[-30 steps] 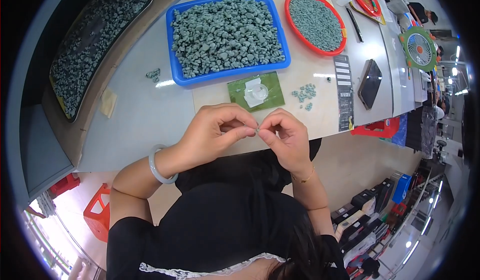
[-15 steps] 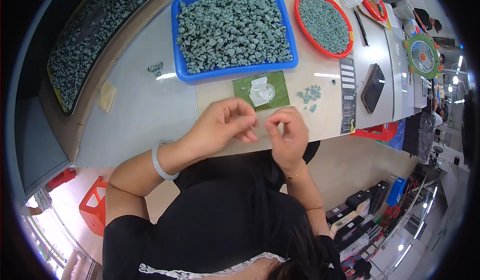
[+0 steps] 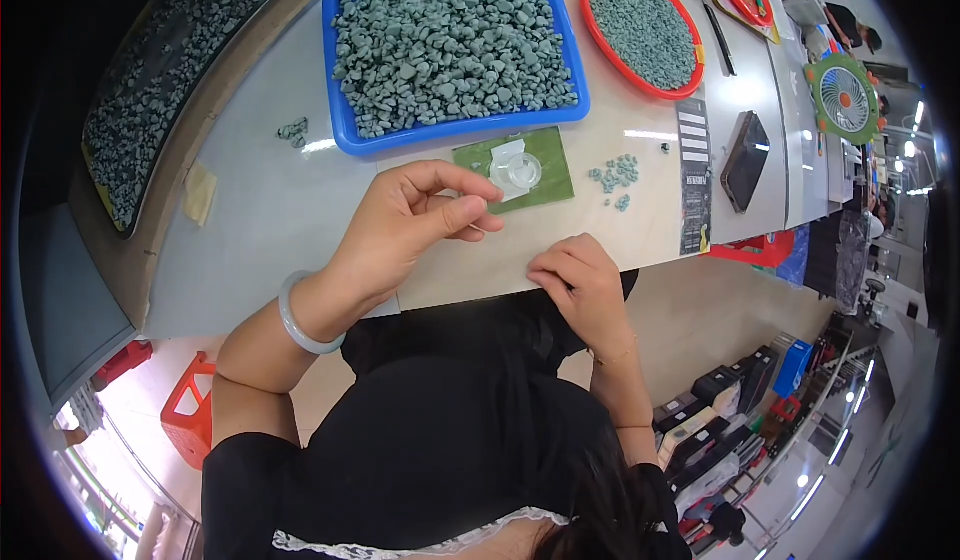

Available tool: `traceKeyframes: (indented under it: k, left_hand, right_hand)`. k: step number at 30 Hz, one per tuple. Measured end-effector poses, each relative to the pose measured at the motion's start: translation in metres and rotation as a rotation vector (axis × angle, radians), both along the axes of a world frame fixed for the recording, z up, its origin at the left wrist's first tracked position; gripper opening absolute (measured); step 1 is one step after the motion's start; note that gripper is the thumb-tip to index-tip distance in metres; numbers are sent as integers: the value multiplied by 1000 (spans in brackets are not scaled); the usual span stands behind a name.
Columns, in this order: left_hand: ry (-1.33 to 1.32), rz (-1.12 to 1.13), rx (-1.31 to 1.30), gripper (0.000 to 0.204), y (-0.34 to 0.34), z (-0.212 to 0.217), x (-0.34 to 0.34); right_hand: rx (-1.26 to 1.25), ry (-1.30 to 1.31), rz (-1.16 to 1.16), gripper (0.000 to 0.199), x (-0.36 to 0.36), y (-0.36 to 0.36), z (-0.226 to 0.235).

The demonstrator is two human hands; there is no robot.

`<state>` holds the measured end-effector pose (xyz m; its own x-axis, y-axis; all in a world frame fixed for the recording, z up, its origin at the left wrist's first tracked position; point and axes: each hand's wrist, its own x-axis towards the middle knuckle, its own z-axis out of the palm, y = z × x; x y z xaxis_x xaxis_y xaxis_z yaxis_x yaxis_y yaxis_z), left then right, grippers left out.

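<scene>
My left hand [image 3: 415,210] is raised just in front of a green mat [image 3: 553,165], its thumb and fingertips drawn together; anything between them is too small to make out. A small round clear dish [image 3: 524,171] sits on the mat, over a piece of white paper [image 3: 507,152]. Lower and to the right, my right hand [image 3: 582,285] is at the table's front edge with its fingers curled in; whatever they hold, if anything, is hidden. Grey-green stone chips [image 3: 617,172] lie loosely on the table to the right of the mat.
Behind the mat stands a blue tray [image 3: 460,127] heaped with stones; right of it, a red round tray [image 3: 660,91] holds smaller ones. A dark phone [image 3: 746,163] and a black pen [image 3: 721,40] lie farther right. A dark stone-filled tray [image 3: 130,222] is at far left.
My hands have moved apart. The left has gone slightly up and left, while the right has dropped toward the table's front edge. The table has shifted a little upward in view.
</scene>
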<state>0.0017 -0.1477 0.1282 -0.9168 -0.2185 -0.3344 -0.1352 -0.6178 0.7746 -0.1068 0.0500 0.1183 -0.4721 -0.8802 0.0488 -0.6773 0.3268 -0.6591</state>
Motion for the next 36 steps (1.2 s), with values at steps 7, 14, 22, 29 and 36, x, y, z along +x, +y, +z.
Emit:
traceKeyframes:
  k: [7, 14, 22, 29, 36]
  left_hand:
    - [52, -243, -102, 11, 16, -9, 2]
    - [81, -262, 5, 11, 10, -5, 7]
    - [6, -282, 17, 12, 7, -4, 10]
    - [-14, -267, 16, 11, -1, -3, 13]
    - [40, 2, -14, 11, -18, 6, 22]
  right_hand:
    - [-423, -204, -159, 14, 13, -20, 11]
    - [-542, -113, -48, 16, 20, -37, 8]
    - [-421, -55, 2, 14, 13, -41, 15]
    - [-446, 217, 78, 14, 15, -55, 22]
    - [-308, 331, 0, 11, -8, -75, 31]
